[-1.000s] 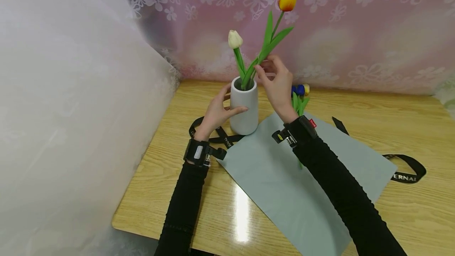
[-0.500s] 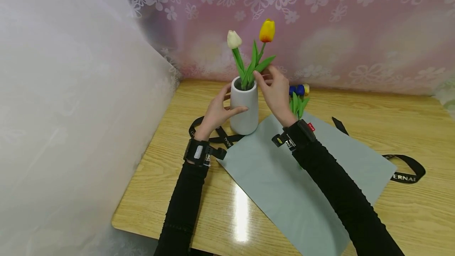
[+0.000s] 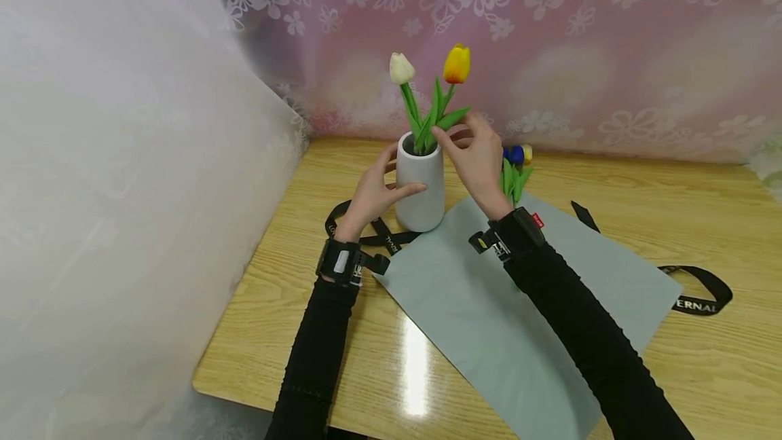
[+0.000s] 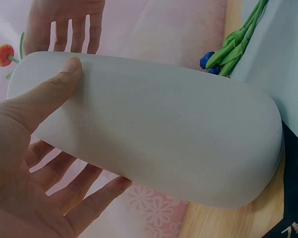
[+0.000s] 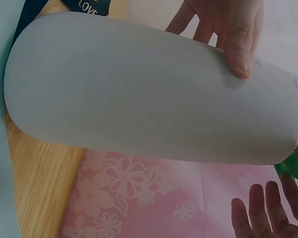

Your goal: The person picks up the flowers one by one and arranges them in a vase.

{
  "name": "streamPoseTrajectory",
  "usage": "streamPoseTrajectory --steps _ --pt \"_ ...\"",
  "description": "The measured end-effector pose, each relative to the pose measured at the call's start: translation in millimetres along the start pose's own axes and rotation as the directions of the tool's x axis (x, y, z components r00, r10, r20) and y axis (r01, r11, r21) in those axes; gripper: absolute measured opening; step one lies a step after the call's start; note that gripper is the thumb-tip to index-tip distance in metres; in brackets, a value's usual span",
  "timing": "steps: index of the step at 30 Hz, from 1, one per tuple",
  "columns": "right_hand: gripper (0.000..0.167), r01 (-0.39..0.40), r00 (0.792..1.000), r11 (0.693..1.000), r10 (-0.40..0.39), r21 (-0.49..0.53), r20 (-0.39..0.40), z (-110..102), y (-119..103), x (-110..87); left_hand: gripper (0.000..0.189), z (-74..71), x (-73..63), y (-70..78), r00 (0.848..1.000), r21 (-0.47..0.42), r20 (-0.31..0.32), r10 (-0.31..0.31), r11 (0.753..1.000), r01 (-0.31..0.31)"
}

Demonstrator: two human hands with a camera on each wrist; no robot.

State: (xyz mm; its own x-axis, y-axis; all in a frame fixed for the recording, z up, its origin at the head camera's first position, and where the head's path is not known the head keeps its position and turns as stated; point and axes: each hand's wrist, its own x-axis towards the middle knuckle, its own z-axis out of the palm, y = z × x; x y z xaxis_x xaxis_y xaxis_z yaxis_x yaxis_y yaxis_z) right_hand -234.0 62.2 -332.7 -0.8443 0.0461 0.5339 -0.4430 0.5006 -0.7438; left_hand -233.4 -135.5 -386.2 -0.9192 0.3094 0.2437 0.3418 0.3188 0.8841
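Near the twelve-o'clock edge of the table (image 3: 263, 338), whose wood stretches toward seven, my left hand (image 3: 373, 192) grips the white vase (image 3: 420, 189), my right hand (image 3: 479, 155) pinching the yellow tulip (image 3: 456, 66) leaning from it toward one.

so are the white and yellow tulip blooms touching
Apart: the head view shows pink backdrop between the white tulip bloom and the yellow tulip bloom.

Can't see the stem ends — hidden down in the white vase (image 3: 421, 172). Can't read the red tag (image 3: 537, 221) — way too tiny.
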Motion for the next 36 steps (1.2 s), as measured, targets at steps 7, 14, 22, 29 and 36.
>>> streamPoseTrajectory --steps 7,14,22,29,36 --pt "0.038 -0.002 1.000 0.999 0.002 0.040 0.014 -2 6 -4.0 0.085 0.9 0.9 -1.2 1.000 0.003 0.004 -0.009 1.000 0.009" --pt "0.034 0.058 0.997 0.985 -0.048 0.163 -0.065 -8 10 -4.6 0.086 2.0 0.8 0.5 1.000 0.002 0.006 -0.017 1.000 0.017" --pt "0.043 0.069 0.995 0.983 -0.055 0.171 -0.086 -22 13 -5.7 0.085 1.6 -0.4 2.5 1.000 0.017 -0.010 -0.012 1.000 0.013" --pt "0.033 0.035 0.996 0.988 -0.021 0.150 -0.092 -46 31 -3.3 0.086 2.5 -0.2 3.4 0.999 0.012 -0.011 -0.030 0.999 0.030" --pt "0.037 -0.078 0.996 0.997 0.078 0.020 -0.044 -73 59 -6.6 0.086 3.2 1.1 4.0 0.999 0.028 -0.013 -0.041 0.999 0.041"
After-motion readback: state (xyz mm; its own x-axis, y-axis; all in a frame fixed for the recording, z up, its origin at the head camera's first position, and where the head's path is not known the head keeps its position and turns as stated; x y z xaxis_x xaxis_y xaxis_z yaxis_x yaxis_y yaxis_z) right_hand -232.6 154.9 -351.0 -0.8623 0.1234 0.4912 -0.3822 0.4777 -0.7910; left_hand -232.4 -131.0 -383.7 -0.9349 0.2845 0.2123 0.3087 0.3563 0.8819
